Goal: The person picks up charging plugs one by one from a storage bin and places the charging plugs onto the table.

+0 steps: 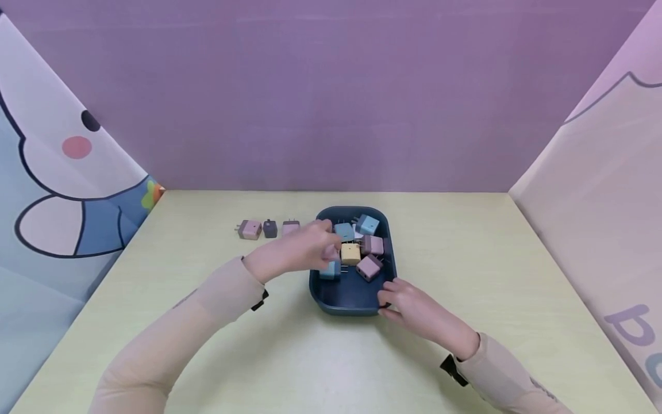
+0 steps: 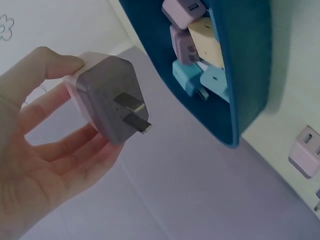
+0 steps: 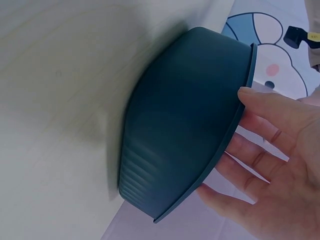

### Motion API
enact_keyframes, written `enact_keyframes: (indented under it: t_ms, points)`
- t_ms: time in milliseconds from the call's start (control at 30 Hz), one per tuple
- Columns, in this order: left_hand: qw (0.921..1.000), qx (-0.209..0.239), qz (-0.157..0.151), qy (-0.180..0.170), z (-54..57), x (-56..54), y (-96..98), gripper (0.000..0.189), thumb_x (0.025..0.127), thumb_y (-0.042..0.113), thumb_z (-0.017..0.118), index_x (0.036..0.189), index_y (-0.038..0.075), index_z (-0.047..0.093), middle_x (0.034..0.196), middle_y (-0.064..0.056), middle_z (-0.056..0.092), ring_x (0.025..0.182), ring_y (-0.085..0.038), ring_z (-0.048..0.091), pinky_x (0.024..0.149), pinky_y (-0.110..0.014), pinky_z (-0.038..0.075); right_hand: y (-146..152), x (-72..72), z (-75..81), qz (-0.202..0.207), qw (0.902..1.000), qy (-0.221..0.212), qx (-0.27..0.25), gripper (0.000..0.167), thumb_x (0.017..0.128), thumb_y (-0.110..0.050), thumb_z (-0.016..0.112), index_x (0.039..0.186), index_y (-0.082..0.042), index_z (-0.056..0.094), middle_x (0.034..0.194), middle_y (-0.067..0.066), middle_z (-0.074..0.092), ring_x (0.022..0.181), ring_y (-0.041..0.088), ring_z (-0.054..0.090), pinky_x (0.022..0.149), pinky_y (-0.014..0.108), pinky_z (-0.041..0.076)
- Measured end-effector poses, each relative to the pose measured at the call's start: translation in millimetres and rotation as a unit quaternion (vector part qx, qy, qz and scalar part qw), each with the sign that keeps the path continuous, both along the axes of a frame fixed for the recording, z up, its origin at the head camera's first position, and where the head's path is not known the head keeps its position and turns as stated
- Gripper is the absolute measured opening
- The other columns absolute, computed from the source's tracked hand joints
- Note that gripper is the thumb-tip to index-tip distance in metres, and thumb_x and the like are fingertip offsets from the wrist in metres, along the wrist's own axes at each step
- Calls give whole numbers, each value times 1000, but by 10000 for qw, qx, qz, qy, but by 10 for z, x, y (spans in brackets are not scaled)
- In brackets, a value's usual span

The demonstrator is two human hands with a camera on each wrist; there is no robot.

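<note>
My left hand (image 1: 297,248) is over the left side of a dark blue plastic bin (image 1: 346,298). Between thumb and fingers it pinches a pink and grey charger plug (image 2: 107,97), whose two metal prongs point away from the palm in the left wrist view. At the bin's near right corner, my right hand (image 1: 414,307) grips the rim, thumb and fingertips on the edge in the right wrist view. Inside lie several chargers: a yellow one (image 1: 350,253), pink ones such as this charger (image 1: 369,268), and blue ones such as this charger (image 1: 368,224).
Left of the bin, a pink charger (image 1: 250,229), a dark charger (image 1: 270,228) and another pink charger (image 1: 291,226) form a row on the pale table (image 1: 207,322). A purple backdrop (image 1: 331,103) rises behind, with printed cloth panels at both sides.
</note>
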State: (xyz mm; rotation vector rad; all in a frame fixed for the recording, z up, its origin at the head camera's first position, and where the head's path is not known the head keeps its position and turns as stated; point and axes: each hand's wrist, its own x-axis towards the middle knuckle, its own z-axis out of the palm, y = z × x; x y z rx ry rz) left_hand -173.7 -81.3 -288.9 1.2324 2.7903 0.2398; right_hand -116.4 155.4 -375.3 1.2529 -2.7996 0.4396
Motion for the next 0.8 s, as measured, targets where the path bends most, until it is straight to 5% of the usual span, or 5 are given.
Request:
enact_keyframes:
  t_ms: [433,633,800]
  points:
    - [9917,1112,56,640,-59,-52,-305,12,70,1,62,75,11,57,77,-3,45,65,-14,41,55,-22,37,5,-4,-16,0,10000,42,-21,13,75,-13,69,72,-14,56,69,-9,45,67,8,39,58,19,38]
    - [9872,1269,176,953,-86,-60,-442,16,69,0,65,83,7,61,81,-6,48,69,-17,44,56,-23,39,5,-8,-19,-12,10000,18,-4,12,76,-14,68,73,-14,56,70,-9,45,67,8,39,58,19,38]
    - [9796,1392,170,1438,-117,-96,-579,16,68,0,66,76,7,55,79,-8,47,69,-19,45,55,-25,40,6,-9,-19,-2,10000,14,-22,13,75,-14,69,72,-15,56,69,-8,45,67,8,39,58,19,37]
